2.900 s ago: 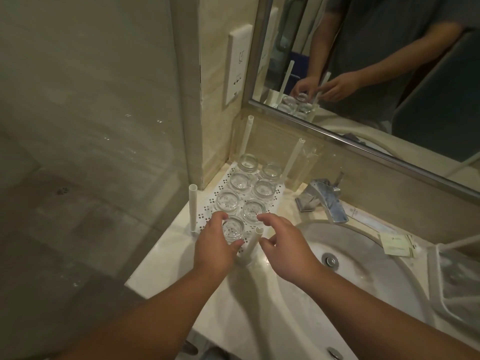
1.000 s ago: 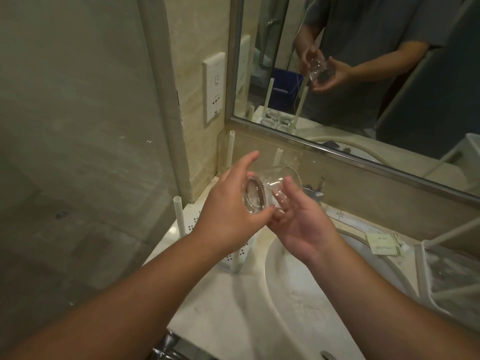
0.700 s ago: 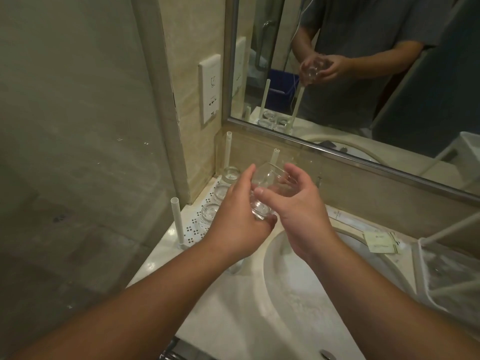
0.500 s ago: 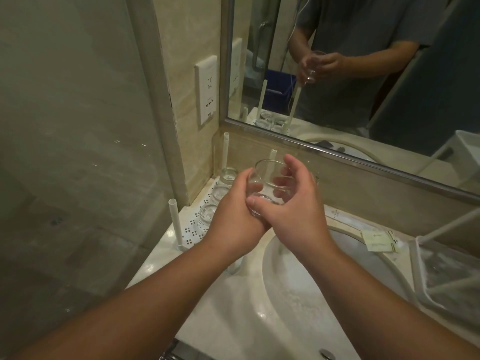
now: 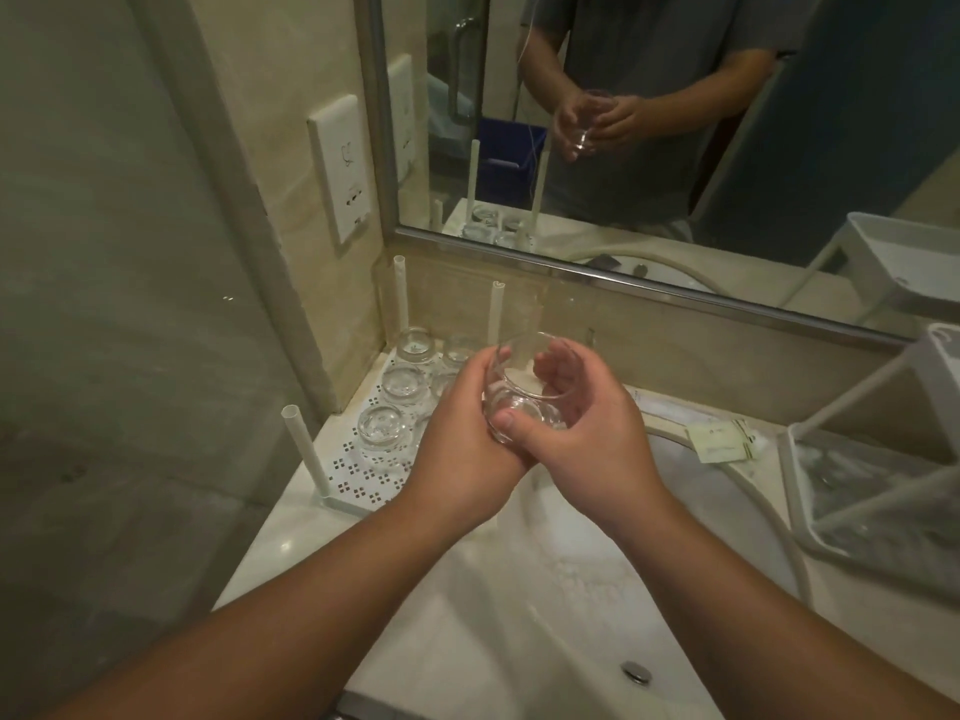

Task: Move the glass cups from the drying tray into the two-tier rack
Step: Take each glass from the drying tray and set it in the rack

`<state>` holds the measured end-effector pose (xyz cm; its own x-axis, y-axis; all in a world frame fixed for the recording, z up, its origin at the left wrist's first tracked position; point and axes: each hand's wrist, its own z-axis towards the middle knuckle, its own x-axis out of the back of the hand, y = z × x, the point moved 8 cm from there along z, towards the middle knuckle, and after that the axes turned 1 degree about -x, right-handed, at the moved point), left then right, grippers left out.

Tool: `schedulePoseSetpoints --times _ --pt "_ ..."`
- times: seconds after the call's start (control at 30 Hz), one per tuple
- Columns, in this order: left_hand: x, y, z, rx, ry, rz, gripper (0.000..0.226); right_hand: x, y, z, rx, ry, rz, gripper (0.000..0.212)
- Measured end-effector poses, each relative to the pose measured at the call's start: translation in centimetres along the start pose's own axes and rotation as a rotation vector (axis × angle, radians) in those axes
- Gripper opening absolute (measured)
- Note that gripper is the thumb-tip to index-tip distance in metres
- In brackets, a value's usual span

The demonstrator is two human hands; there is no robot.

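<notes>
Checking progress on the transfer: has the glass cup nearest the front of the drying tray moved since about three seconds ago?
Yes. The glass cup has left the drying tray, lifted up and rightward; both hands now hold it upright above the sink's edge.

A clear glass cup [image 5: 532,387] is held upright, mouth up, above the near-left edge of the washbasin [image 5: 597,605]. It is clasped from both sides: the left hand [image 5: 457,449] is wrapped around its left side and the right hand [image 5: 587,439] around its right, the right thumb pressed across the base. Behind the hands, inverted glass cups [image 5: 387,426] are seen in rows on the perforated white drying tray [image 5: 358,478], which is set on the marble worktop [image 5: 270,553] in the corner. The white two-tier rack [image 5: 857,491] is seen at the right edge, well apart from the tray. The pose is repeated in the mirror [image 5: 675,148].
</notes>
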<state>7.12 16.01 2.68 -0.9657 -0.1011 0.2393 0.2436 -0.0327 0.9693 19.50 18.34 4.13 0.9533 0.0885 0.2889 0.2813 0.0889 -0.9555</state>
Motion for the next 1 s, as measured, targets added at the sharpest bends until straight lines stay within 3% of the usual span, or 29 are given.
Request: schedulePoseSetpoints --times 0.17,0.27,0.47,0.63,0.83,1.0 --pt "-3.4 -0.4 0.3 -0.016 -0.075 0.130 0.084 3.2 2.0 -1.1 -0.050 0.070 -0.067 0.072" --pt "-6.3 -0.5 0.1 -0.008 -0.151 0.194 0.076 5.8 3.5 -2.1 -0.091 0.117 -0.076 0.070" --pt "-12.7 -0.5 -0.2 -0.019 -0.261 0.281 0.085 11.4 6.5 -4.1 -0.167 0.227 -0.116 0.077" --pt "-18.5 0.8 -0.9 -0.078 -0.327 0.251 0.074 16.6 9.1 -5.8 -0.217 0.299 -0.106 0.074" --pt "-25.8 0.7 -2.2 -0.019 -0.442 0.271 0.086 22.9 12.4 -8.2 -0.263 0.376 -0.109 0.074" --pt "-31.8 0.6 -3.7 0.009 -0.504 0.291 0.074 28.5 15.8 -10.2 -0.314 0.452 -0.122 0.074"
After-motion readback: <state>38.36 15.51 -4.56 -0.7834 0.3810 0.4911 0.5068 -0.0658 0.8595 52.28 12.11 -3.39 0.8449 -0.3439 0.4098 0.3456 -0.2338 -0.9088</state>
